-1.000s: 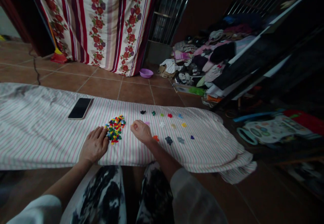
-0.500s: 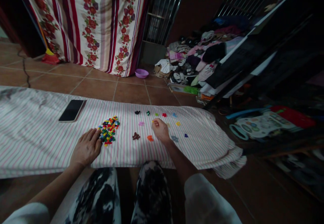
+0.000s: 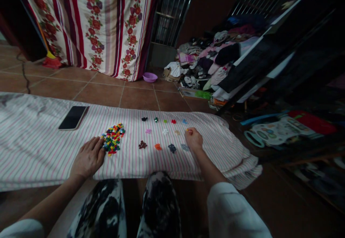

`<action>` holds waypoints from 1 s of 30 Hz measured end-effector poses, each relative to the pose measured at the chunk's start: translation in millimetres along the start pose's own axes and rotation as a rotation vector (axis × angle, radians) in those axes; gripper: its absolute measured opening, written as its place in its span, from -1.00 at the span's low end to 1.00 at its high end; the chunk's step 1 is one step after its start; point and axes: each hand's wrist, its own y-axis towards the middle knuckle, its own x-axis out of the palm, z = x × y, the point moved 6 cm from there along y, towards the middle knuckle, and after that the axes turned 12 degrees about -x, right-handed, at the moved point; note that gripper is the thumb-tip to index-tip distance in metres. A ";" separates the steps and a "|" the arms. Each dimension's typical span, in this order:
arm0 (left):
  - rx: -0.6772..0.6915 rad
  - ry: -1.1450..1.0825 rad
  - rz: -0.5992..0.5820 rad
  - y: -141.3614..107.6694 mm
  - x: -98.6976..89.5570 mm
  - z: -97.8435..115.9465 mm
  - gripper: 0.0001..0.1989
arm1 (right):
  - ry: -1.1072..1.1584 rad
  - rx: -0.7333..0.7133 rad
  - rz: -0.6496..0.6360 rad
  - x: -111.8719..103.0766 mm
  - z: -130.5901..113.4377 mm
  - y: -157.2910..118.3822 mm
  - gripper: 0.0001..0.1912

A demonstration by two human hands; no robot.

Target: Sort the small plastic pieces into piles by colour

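Note:
My left hand (image 3: pixel 87 158) lies flat on the striped cloth, fingers stretched out, their tips at the left edge of a mixed pile of small toy bricks (image 3: pixel 112 139). On the right, my right hand (image 3: pixel 194 138) has its fingers pinched on a small yellow brick (image 3: pixel 188 130), mostly covered by the fingertips. Sorted by colour, little groups lie between the hands: brown bricks (image 3: pixel 142 144), orange bricks (image 3: pixel 157 147), dark grey bricks (image 3: pixel 172 148), light grey bricks (image 3: pixel 184 147), pink bricks (image 3: pixel 148 131), white bricks (image 3: pixel 165 131) and tan bricks (image 3: pixel 177 132). My right hand hides the yellow and dark blue groups.
Behind these is a row with black bricks (image 3: pixel 144 119), green bricks (image 3: pixel 156 120), red bricks (image 3: pixel 174 121) and light blue bricks (image 3: pixel 184 121). A phone (image 3: pixel 72 118) rests on the striped cloth (image 3: pixel 35 141) at left. Beyond stand a purple basin (image 3: pixel 150 77) and heaped clothes (image 3: pixel 205 56).
My right hand has moved right with the yellow brick, from over the white and dark grey groups to the yellow group's spot. My left hand stays by the mixed pile.

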 end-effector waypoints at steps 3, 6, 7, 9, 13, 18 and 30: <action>-0.004 0.024 0.002 0.0 -0.3 0.5 -0.56 | -0.084 0.018 -0.018 -4.7 14.1 4.7 -0.71; -0.009 0.028 0.001 0.4 -1.8 1.5 -0.55 | -0.134 0.032 -0.062 -4.8 21.0 8.5 -0.70; -0.007 0.025 0.001 0.4 -2.4 2.0 -0.55 | -0.148 0.039 -0.077 -4.2 22.0 9.5 -0.69; -0.003 0.022 0.001 0.5 -3.2 2.6 -0.55 | -0.172 0.051 -0.099 -2.9 22.5 11.2 -0.68; -0.006 0.031 -0.010 0.6 -2.4 1.7 -0.55 | -0.195 0.048 -0.122 0.6 20.8 14.0 -0.67; -0.009 0.052 -0.017 0.5 -1.0 0.9 -0.53 | -0.208 0.056 -0.147 6.1 23.5 14.9 -0.68; 0.004 0.080 -0.015 0.4 -1.2 0.9 -0.52 | -0.208 -0.012 -0.114 6.4 24.1 10.9 -0.67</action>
